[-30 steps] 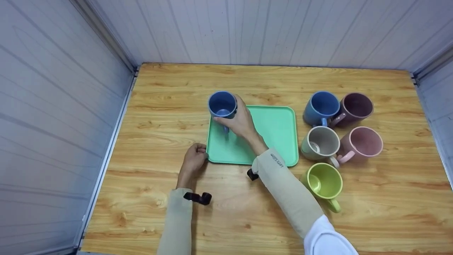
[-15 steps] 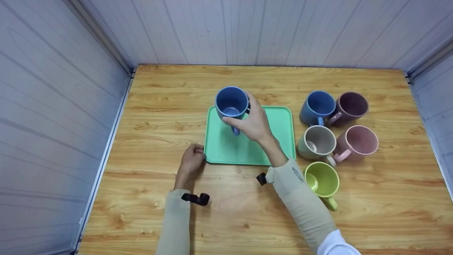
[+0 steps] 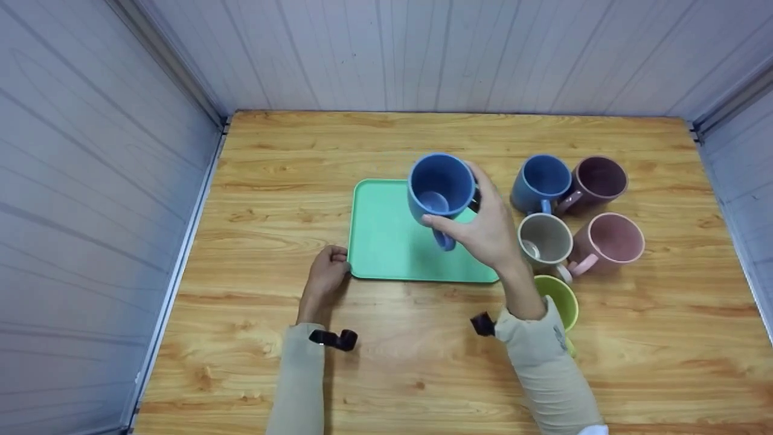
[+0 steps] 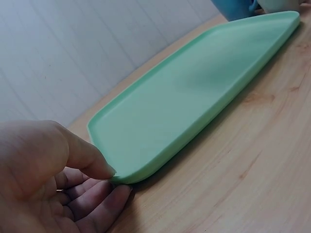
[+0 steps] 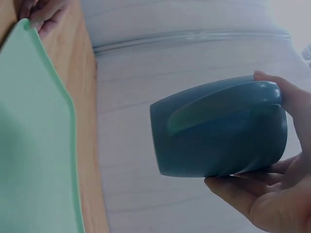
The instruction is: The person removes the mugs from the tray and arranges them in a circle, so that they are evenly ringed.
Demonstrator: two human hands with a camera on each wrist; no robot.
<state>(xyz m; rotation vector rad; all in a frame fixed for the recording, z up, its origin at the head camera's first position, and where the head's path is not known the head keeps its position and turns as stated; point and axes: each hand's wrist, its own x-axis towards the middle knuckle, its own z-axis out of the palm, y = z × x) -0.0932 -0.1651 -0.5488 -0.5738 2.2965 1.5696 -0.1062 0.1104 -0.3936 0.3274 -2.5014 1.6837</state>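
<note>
The glossy blue ceramic mug (image 3: 441, 192) sits in the grasp of the right hand (image 3: 487, 231), lifted clear above the far right part of the flat mint-green plastic tray (image 3: 386, 241). Its mouth tilts up toward the head camera and its handle points down toward the person, just left of the thumb. The fingers wrap the mug's right wall from behind while the thumb presses the near side, so the hand is clenched around the mug's body, not its handle.

The left hand (image 3: 327, 273) lies at the tray's near left corner, on the light wooden table (image 3: 272, 181).

The head view shows the whole layout. To the right of the right hand stand a second blue ceramic mug (image 3: 542, 181), a dark plum mug (image 3: 596, 181), a beige-grey mug (image 3: 546, 240) and a pink mug (image 3: 611, 241). A lime-green mug (image 3: 560, 302) is partly hidden behind the right wrist.

The right wrist view shows the held mug (image 5: 218, 128) from the side, with air between it and the tray (image 5: 29, 145), and fingertips (image 5: 265, 77) over its top edge.

The left wrist view shows what the head view cannot. The left thumb (image 4: 90, 158) rests on the tray's rim (image 4: 121, 172), and the fingers (image 4: 104, 201) curl beneath the corner, pinching it.

Both forearms wear beige sleeves. The right forearm reaches diagonally forward over the table, with the wrist bent back. The left forearm runs straight ahead and low on the table.
</note>
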